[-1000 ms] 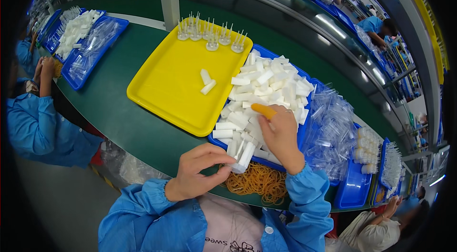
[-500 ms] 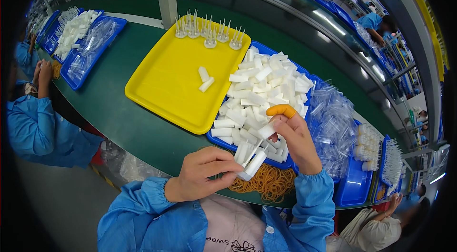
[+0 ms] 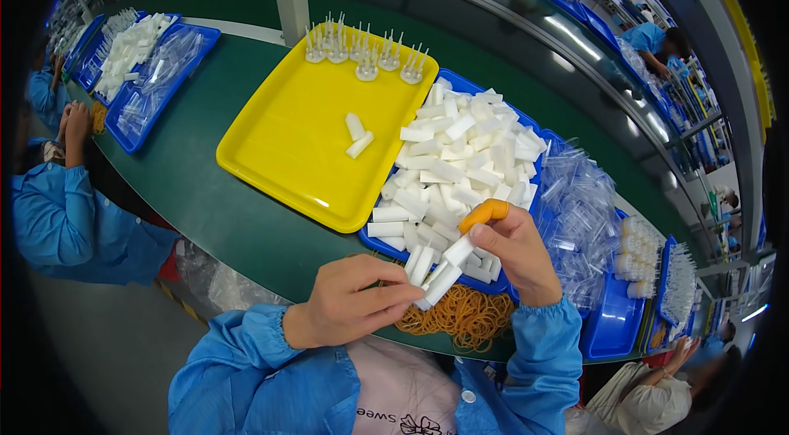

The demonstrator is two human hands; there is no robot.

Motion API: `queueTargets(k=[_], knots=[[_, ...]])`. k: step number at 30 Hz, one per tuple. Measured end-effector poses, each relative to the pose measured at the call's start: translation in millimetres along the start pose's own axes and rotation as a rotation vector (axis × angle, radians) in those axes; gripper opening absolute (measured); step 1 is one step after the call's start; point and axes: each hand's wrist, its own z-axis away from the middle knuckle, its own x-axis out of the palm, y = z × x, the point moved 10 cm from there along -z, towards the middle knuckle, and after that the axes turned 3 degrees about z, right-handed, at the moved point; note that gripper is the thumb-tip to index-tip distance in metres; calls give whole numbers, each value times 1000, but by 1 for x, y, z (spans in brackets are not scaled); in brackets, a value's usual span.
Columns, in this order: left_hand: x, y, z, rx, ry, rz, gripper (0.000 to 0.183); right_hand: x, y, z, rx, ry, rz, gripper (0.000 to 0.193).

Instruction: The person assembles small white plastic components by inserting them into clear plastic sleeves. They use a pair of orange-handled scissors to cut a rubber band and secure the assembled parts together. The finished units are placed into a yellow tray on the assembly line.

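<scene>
My left hand (image 3: 349, 299) pinches the bottom of a pronged holder (image 3: 423, 303) carrying several white foam sleeves on its prongs, tilted up and to the right. My right hand (image 3: 522, 254), with an orange finger cot (image 3: 483, 213) on a finger, grips one white foam sleeve (image 3: 459, 250) between thumb and fingers. That sleeve's lower end meets the holder, over a prong; the prong itself is hidden. Just behind both hands, a blue tray (image 3: 380, 247) is heaped with loose white foam pieces (image 3: 448, 156). Tangled tan rubber bands (image 3: 460, 318) lie under the holder.
A yellow tray (image 3: 279, 127) to the left bears several bare pronged holders (image 3: 367, 65) and two foam pieces (image 3: 357, 139). Clear plastic tubes (image 3: 571, 217) fill a tray to the right, beside another blue tray (image 3: 612, 324). Co-workers (image 3: 74, 213) sit at both ends.
The foam sleeve in my right hand has come down onto the holder; before, it was above a bare prong. My left hand has stayed nearly in place.
</scene>
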Motion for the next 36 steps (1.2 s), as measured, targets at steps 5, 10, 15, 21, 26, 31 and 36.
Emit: queueTargets(k=[5,10,15,21,26,31,36], knots=[[1,8,2,56,-6,-6,28,34,-14,18,-88,-69,178,12],[-3,8,8,22,92,16,32,38,-20,33,-150,-5,176,12],[3,-21,-5,-293,-27,386,58,36,-24,37,-180,-8,133,13],[25,-12,-2,-168,-271,359,67,41,-27,37,-236,-96,233,13],[27,-16,2,-232,-278,346,73,45,-24,35,-208,-89,155,13],[24,-25,3,-340,-192,459,75,41,-29,34,-249,-33,155,14],[42,-48,21,-682,-58,1117,76,40,-44,43,-335,135,489,22]])
